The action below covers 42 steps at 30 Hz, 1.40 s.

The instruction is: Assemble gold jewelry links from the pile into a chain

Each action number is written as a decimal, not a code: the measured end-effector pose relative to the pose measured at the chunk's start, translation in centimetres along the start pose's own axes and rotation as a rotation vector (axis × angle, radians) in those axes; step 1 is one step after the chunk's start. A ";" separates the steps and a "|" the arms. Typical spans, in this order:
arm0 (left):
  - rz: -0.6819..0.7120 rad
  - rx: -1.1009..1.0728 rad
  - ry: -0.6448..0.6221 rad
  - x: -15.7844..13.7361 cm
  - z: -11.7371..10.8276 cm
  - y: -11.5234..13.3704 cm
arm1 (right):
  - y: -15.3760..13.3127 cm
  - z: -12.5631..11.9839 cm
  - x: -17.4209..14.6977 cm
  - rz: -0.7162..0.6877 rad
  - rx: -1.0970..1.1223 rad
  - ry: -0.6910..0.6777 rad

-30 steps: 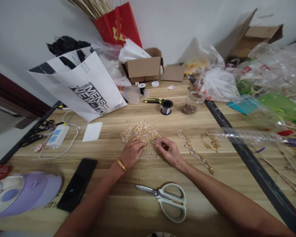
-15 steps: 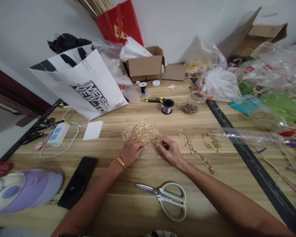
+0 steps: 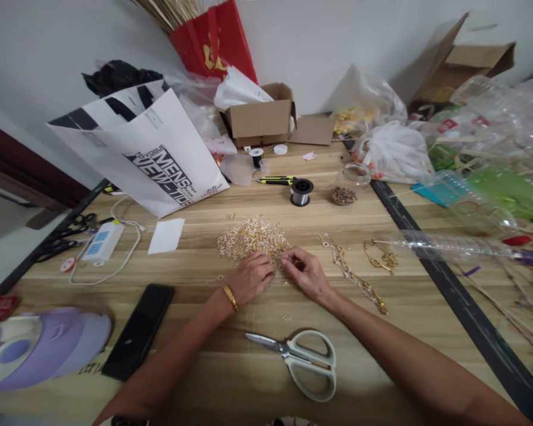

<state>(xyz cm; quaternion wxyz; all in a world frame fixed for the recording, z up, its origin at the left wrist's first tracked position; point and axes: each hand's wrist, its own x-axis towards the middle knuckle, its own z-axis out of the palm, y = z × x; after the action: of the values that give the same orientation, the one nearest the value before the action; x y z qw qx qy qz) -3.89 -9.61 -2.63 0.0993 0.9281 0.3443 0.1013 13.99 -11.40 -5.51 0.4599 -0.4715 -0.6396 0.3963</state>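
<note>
A person's bare hands meet at the near edge of a glittering heap of small gold and clear jewelry pieces point(image 3: 251, 234) on a wood-grain table point(image 3: 231, 384). The heap sits at the centre, directly in front of the person, apparently so that both hands can reach it equally. Linked strands of gold and clear chain point(image 3: 349, 272) lie just beyond the right hand point(image 3: 305, 272), seemingly kept apart from the loose pieces to avoid tangling. White-handled scissors point(image 3: 284, 349) lie between the forearms, handles toward the right arm, a spot that looks chosen for easy pickup. A spool of wire point(image 3: 299, 192), a yellow-and-black utility knife point(image 3: 275, 180) and a jar of small multicoloured beads point(image 3: 344, 192) stand or lie farther back, probably to leave working room up front.

The left hand, a gold bracelet point(image 3: 230, 297) at its wrist, lies low and palm down, fingers bent and covering the heap's near edge; whether they grip anything cannot be told. The right hand leans in on its side, index finger arched and thumb drawn toward it as if in a pinch, though anything between the tips is too small to make out. The two hands stand close, slightly apart.
</note>
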 end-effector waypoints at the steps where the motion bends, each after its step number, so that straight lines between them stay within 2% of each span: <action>1: 0.002 0.021 0.002 0.1 0.1 0.0 | 0.0 0.0 0.0 -0.001 -0.001 0.001; 5: -0.064 0.037 0.063 0.0 0.2 -0.4 | 0.2 0.1 0.0 0.004 -0.002 0.004; 11: -0.178 -0.177 0.192 -0.3 -0.4 -0.5 | 0.2 0.1 -0.1 -0.009 0.001 -0.003; 18: -0.215 -0.390 0.277 0.2 -0.4 0.5 | -0.1 0.0 -0.1 -0.119 -0.054 -0.041; 22: -0.219 -0.453 0.310 0.4 -0.2 0.7 | -0.3 0.0 -0.2 -0.134 -0.078 -0.063; 42: -0.286 -0.576 0.267 0.3 0.5 0.2 | -0.2 -0.1 -0.2 -0.091 -0.104 -0.070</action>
<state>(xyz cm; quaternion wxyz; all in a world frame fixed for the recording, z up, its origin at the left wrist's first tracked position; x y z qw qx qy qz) -3.42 -9.67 -3.05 0.3247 0.7829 0.4378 0.2998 14.03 -11.61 -5.31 0.4296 -0.4512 -0.6957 0.3575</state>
